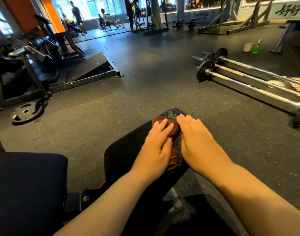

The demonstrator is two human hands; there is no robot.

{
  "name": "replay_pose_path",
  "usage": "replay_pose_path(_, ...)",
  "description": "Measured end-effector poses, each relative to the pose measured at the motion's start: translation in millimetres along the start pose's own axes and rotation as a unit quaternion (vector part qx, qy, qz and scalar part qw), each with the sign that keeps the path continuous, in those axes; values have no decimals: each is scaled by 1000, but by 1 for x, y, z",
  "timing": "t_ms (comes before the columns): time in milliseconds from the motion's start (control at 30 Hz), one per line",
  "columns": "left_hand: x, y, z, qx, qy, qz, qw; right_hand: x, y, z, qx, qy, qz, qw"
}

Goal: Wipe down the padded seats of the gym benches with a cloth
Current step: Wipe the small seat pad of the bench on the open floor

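Note:
A black padded bench seat (127, 154) runs away from me in the lower middle of the head view. A brown cloth (174, 129) lies bunched on its far part. My left hand (157, 147) presses flat on the cloth with straight fingers. My right hand (195, 140) lies flat beside it, fingertips touching the cloth's right edge and the pad. The pad's far end (171, 113) shows wet streaks. A second dark padded seat (26, 184) sits at lower left.
Several barbells (251, 79) lie on the floor at right. A green spray bottle (256, 47) and a pale roll (248, 46) stand behind them. A black machine (35, 68) and a loose weight plate (26, 112) are at left. People are far back.

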State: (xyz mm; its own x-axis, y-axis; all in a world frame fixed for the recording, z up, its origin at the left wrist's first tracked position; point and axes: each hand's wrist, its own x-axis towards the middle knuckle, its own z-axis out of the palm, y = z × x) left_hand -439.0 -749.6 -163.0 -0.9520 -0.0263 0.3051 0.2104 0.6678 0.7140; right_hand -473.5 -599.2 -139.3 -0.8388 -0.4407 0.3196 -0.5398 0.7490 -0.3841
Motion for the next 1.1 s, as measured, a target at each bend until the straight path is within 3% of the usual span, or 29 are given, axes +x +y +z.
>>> replay_pose_path(67,10,-19,-3,24,11,-25,999,2,3,1,15,-11,6,1000)
replay_pose_path(200,59,-11,6,53,74,-244,966,5,5,-3,67,-26,45,996)
replay_pose_path(233,64,-2,10,63,83,-259,960,6,5,-5,77,-31,59,995)
replay_pose_path(333,45,26,22,92,77,-133,984,6,6,-10,105,-43,80,990)
replay_pose_path(433,5,33,20,46,21,-1,999,4,9,-13,117,-52,75,989)
replay_pose_path(533,20,9,12,31,2,-5,1000,4,12,-10,107,-49,63,991)
replay_pose_path(700,94,2,21,73,30,-125,989,1,8,-17,153,-56,97,982)
replay_pose_path(767,93,8,26,109,37,-93,989,2,8,-21,189,-41,123,973)
replay_pose_path(833,72,16,24,97,34,-9,995,3,8,-25,225,-27,157,961)
replay_pose_path(933,40,12,18,89,-28,96,991,5,13,-28,263,-17,195,945)
replay_pose_path(1000,48,3,10,104,-56,116,986,7,14,-28,272,-7,207,940)
replay_pose_path(1100,89,3,10,85,-45,67,993,7,10,-29,266,-11,215,939)
